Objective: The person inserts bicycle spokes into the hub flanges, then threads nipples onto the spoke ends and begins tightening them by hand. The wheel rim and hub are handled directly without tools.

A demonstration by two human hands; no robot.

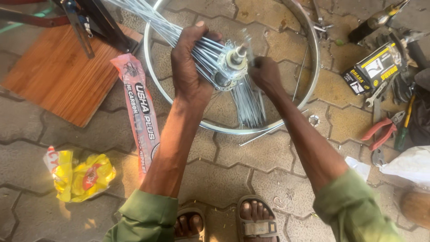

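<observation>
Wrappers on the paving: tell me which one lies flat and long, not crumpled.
The pink spoke wrapper, stretched out flat beside the left hand's forearm and the rim. The yellow wrapper nearer the feet is crumpled into a heap.

A wheel rim (313,54) lies flat on the paving, with the hub (231,62) held above its middle. The left hand (190,67) grips a bundle of spokes (156,24) left of the hub; the right hand (265,74) sits just right of it. Left of the rim lie a long packet (141,112) and a board (62,71); right of it, a box (371,69) and pliers (380,132).
</observation>
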